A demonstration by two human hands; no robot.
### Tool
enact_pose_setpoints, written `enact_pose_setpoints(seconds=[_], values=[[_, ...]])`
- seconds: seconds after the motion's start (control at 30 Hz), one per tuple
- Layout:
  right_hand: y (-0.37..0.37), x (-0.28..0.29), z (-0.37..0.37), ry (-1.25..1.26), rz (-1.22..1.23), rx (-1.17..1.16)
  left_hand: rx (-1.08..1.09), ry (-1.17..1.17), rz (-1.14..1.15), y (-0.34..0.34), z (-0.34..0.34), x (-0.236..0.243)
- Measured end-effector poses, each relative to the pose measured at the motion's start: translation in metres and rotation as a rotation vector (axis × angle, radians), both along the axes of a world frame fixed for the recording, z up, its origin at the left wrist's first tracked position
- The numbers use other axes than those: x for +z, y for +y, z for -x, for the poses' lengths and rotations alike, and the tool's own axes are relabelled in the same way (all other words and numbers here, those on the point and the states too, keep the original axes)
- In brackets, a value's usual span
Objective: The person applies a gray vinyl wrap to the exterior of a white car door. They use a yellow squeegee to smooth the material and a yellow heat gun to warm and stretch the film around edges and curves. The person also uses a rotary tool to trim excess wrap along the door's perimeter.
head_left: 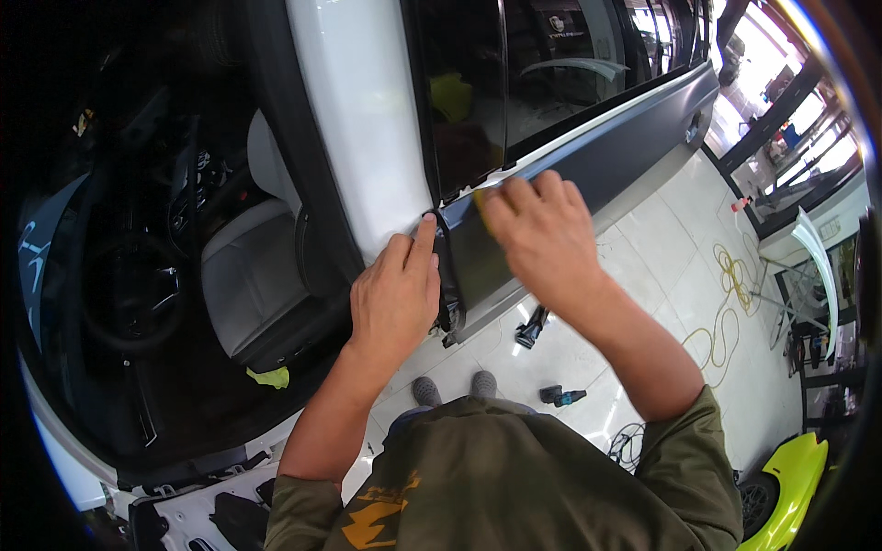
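My left hand (397, 289) lies by the edge of the car door, its index finger stretched onto the dark seam beside the white pillar (363, 110). The other fingers are slightly bent, and I see nothing held in them. Just to the right, my right hand (548, 230) is closed around a yellow squeegee (481, 200), mostly hidden by the fingers. It is at the upper part of the dark grey door panel (606, 165), below the window trim. Glossy black material (447, 275) hangs along the door's near edge, under my left fingertip.
An open car interior with a grey seat (253, 262) is on the left. On the tiled floor lie a black tool (531, 328), a black-and-teal power tool (562, 396) and a yellow hose (730, 275). A bright green car part (799, 482) stands at lower right.
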State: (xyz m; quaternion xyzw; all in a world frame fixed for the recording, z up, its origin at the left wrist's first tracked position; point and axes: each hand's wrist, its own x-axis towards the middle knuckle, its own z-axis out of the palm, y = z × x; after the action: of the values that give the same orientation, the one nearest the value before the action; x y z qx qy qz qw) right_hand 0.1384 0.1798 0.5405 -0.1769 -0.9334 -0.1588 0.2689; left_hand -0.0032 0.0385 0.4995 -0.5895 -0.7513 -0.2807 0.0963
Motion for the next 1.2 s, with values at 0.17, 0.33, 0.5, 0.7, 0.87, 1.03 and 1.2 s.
enact_pose_setpoints(seconds=[0.17,0.33,0.5,0.7,0.87,1.03,1.2], values=[[0.042,0.007,-0.041,-0.005,-0.046,-0.127,-0.017,-0.361,-0.077,-0.015,0.001,-0.005],[-0.008,-0.013,-0.005,0.115,-0.001,0.122,0.006,-0.515,-0.136,-0.009,-0.002,-0.006],[0.005,-0.012,-0.006,0.093,-0.014,0.089,-0.007,-0.543,-0.129,-0.010,0.000,-0.005],[0.099,-0.002,-0.057,-0.232,-0.077,-0.260,-0.011,-0.684,-0.117,-0.013,0.001,-0.006],[0.126,0.014,-0.073,0.088,-0.071,-0.068,0.015,-0.772,-0.189,-0.008,0.001,-0.014],[0.024,-0.014,-0.020,0.083,-0.001,0.170,0.023,-0.825,-0.215,0.003,-0.001,-0.012],[0.036,-0.015,-0.016,0.096,0.014,0.104,0.007,-0.881,-0.223,0.006,-0.002,-0.008]])
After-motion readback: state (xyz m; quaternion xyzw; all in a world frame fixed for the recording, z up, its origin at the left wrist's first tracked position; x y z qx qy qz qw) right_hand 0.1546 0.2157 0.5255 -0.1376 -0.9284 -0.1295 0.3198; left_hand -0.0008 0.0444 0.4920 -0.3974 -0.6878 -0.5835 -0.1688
